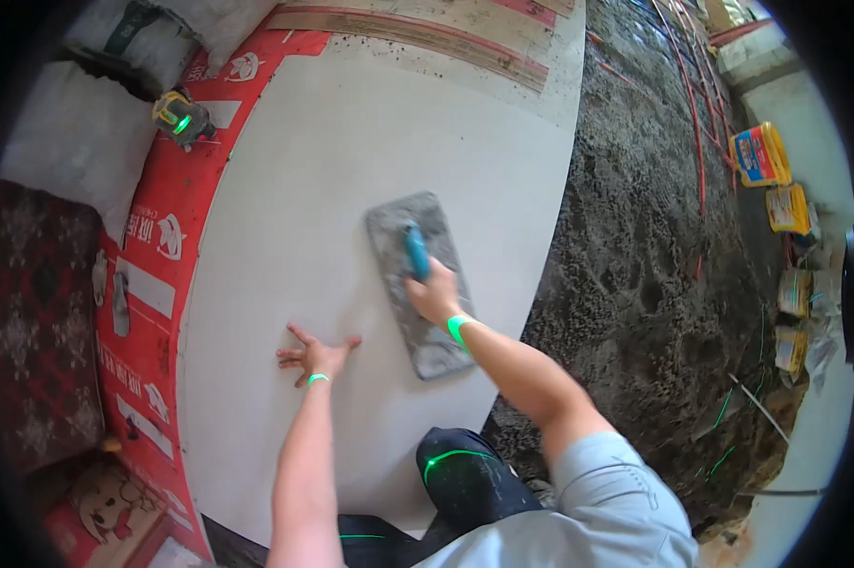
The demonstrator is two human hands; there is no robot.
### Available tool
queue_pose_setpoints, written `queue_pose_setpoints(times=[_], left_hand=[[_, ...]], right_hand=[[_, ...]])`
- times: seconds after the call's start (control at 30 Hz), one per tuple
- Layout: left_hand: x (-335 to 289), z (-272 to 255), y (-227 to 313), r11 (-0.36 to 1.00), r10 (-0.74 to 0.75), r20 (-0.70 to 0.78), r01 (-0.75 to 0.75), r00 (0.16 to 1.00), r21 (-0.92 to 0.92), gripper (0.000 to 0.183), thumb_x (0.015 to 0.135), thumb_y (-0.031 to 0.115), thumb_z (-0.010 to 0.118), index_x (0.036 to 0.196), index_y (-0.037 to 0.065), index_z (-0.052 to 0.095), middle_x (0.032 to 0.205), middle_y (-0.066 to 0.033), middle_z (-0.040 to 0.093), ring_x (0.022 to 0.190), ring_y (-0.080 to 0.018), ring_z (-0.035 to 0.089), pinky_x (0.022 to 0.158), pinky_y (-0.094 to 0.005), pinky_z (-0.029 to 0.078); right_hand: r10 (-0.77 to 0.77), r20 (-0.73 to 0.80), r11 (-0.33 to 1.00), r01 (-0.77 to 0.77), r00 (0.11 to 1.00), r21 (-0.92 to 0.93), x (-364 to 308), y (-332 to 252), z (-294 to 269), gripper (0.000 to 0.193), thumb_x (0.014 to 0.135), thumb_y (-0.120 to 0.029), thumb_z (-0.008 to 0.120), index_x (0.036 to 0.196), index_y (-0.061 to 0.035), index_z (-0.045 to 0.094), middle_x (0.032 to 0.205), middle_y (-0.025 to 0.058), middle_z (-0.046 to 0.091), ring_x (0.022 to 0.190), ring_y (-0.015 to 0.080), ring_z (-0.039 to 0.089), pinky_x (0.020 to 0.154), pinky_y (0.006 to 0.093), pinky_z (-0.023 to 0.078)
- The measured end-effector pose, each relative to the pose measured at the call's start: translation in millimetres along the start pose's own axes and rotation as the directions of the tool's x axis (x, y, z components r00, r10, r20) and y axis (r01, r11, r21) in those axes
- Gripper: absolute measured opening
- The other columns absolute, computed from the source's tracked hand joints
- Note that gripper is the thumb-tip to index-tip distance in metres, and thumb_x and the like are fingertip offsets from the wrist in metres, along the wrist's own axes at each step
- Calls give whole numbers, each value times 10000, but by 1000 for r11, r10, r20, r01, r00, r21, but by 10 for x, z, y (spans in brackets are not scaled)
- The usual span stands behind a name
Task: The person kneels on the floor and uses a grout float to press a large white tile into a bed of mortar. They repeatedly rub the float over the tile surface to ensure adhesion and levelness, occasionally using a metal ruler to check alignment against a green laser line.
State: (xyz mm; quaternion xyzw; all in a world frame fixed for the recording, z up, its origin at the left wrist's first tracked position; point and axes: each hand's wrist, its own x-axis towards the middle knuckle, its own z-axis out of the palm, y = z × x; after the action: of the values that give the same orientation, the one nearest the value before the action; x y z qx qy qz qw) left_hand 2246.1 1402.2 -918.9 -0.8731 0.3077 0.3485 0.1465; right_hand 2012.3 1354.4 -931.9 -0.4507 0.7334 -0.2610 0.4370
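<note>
A large pale slab lies flat beneath both my hands, and my knees rest at its near end. My right hand is closed round the teal handle of a long grey float with rounded corners. The float's flat plate lies on the slab, slightly right of its middle. To the left of the float, my left hand is pressed to the slab with fingers spread and holds nothing. Green light lines cross both wrists and one knee.
Rough dark mortar borders the slab on the right. A laser level stands on red printed sheeting at the left. Wooden strips lie across the far end. Yellow tubs line the right wall; red pipes run nearby.
</note>
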Motion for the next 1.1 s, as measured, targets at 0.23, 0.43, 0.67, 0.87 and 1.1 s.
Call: queue_pose_setpoints(times=[0.23,0.43,0.67,0.87,1.1], left_hand=[[215,-81,-283,1000,23,-93,-23,995,0,1528,567,634,876,1543,175,-205,1509,-453,-130,1405,-629,-111,1110,-719,108],[82,134,20,998,58,-44,-57,997,39,1530,550,638,881,1544,236,-210,1558,-376,-140,1456,-539,-106,1009,-807,189],[305,-62,-273,996,3,-161,11,987,88,1533,533,650,879,1549,247,-196,1555,-381,-139,1457,-545,-80,1009,-799,211],[40,83,188,995,41,-27,-38,999,93,1505,571,623,880,1548,240,-199,1551,-385,-147,1451,-548,-106,1024,-790,195],[289,-281,-87,995,1,-81,7,997,100,1520,567,619,883,1541,238,-220,1546,-392,-152,1447,-555,-118,1015,-799,185]], right_hand=[[-431,8,863,409,902,295,-592,-324,-276,252,785,-181,681,934,-5,581,817,249,664,851,452,650,731,493,516],[-128,68,976,138,989,-167,210,-16,-196,273,773,-182,653,974,-11,583,855,231,680,862,437,662,790,501,518],[-651,-24,721,628,759,293,-277,-308,-654,167,821,-67,676,886,-29,527,696,161,590,609,308,600,584,369,485],[-264,5,952,262,964,-158,710,-145,-199,199,811,-143,663,910,-5,560,769,220,642,744,396,643,668,422,513],[-606,-52,765,600,794,235,-197,-360,-798,280,834,-186,666,1026,3,588,870,231,678,802,431,667,707,435,528]])
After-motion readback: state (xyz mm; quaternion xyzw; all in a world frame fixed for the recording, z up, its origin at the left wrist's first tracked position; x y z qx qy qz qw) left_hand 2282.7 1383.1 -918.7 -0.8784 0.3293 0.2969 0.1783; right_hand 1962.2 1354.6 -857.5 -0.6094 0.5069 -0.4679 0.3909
